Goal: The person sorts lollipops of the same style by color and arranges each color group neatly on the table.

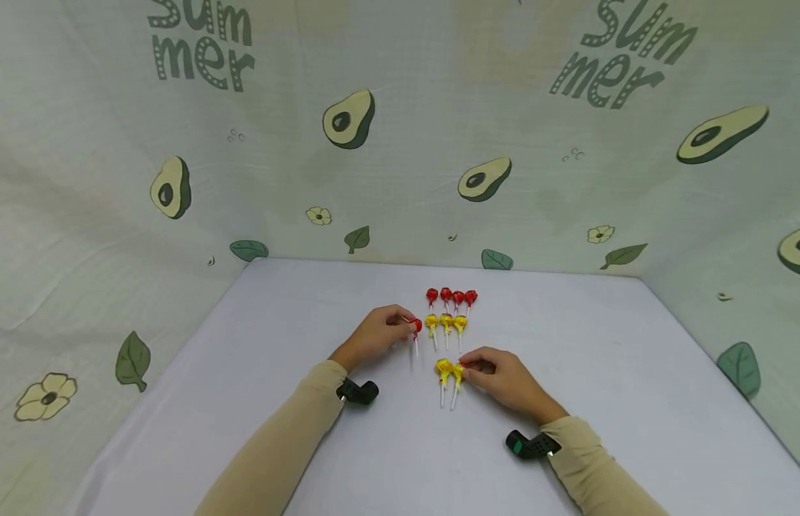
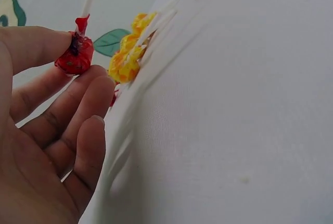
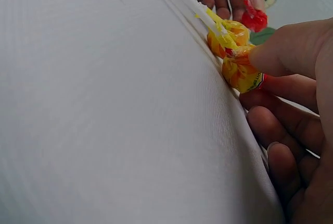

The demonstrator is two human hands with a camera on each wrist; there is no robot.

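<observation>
Between thumb and fingertips, my left hand [image 1: 381,332] pinches a red lollipop [image 2: 76,58] by its wrapped head, raised off the table with the stick pointing away from the palm. My right hand [image 1: 508,378] pinches a yellow lollipop [image 3: 242,72] by the head, low at the table surface. Right beside it lies a second yellow lollipop [image 1: 444,368], its stick toward me. Farther back, three yellow lollipops [image 1: 446,321] lie in a row. Behind them, several red lollipops [image 1: 446,294] form another row, their sticks reaching toward the yellow heads.
A white cloth covers the table [image 1: 245,380]. Around its back and sides hangs a pale curtain [image 1: 413,64] printed with avocados, leaves and lettering. Each wrist carries a small black camera, the left camera [image 1: 358,392] and the right camera [image 1: 531,445].
</observation>
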